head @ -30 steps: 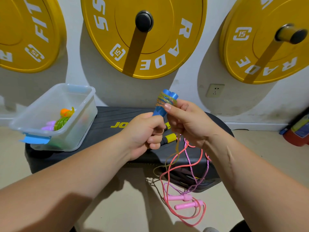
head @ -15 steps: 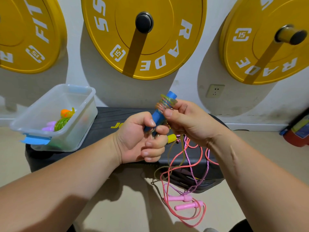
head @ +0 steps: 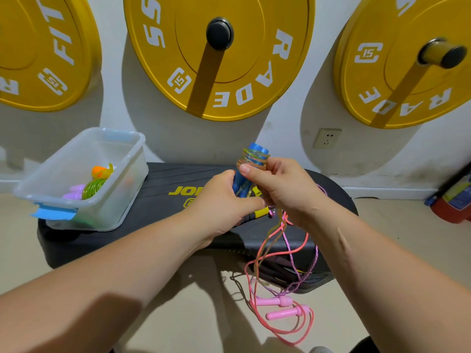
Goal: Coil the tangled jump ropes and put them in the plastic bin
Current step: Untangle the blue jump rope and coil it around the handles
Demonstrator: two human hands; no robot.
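Two blue jump-rope handles (head: 254, 155) stand upright together, with a translucent yellowish cord wound around their tops. My left hand (head: 221, 202) grips their lower part. My right hand (head: 283, 187) pinches the wound cord near the top with thumb and fingers. A loose length of that cord hangs down among a pink rope (head: 275, 253) and a purple cord (head: 314, 258). Two pink handles (head: 280, 307) lie on the floor below. The clear plastic bin (head: 107, 217) sits at the left on a black step platform (head: 163, 189) and holds a coiled green rope (head: 95, 187) with orange and purple handles.
Three yellow weight plates (head: 254, 80) hang on the white wall behind. A wall socket (head: 327, 138) is right of the middle plate. A red and blue object (head: 456, 202) sits on the floor at the far right. A black-and-yellow handle (head: 257, 214) lies on the platform.
The blue handles have swung from tilted back to upright, and my left hand has shifted its grip on their lower part. My right hand stays on the wound cord.
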